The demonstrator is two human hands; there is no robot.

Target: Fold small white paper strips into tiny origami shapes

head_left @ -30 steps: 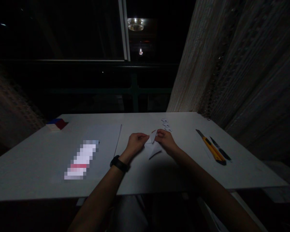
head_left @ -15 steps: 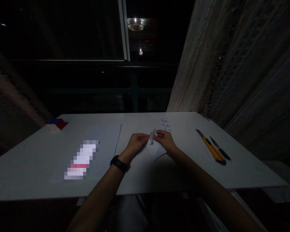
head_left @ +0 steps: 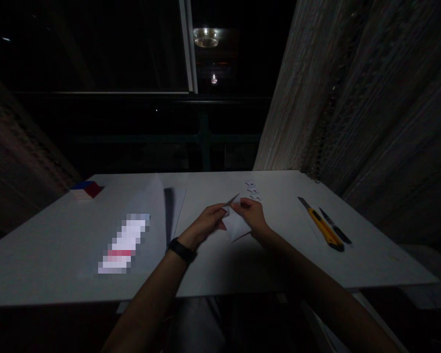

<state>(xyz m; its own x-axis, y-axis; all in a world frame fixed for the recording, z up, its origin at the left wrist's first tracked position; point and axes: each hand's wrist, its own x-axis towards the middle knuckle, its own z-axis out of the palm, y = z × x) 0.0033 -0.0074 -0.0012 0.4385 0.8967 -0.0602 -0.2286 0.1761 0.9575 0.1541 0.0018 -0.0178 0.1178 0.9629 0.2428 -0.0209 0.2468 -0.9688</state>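
Folded paper (head_left: pixel 237 225), flap (head_left: pixel 232 199) newly aslant, between hands (head_left: pixel 208 220)

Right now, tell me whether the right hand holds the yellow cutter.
No, the cutter lies on the table; the right hand holds folded paper.

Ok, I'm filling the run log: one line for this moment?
left hand: holds folded paper; right hand: holds it too; right side: yellow cutter

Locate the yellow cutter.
In the head view, the yellow cutter lies on the white table, to the right of the right hand and just left of a slim dark tool.
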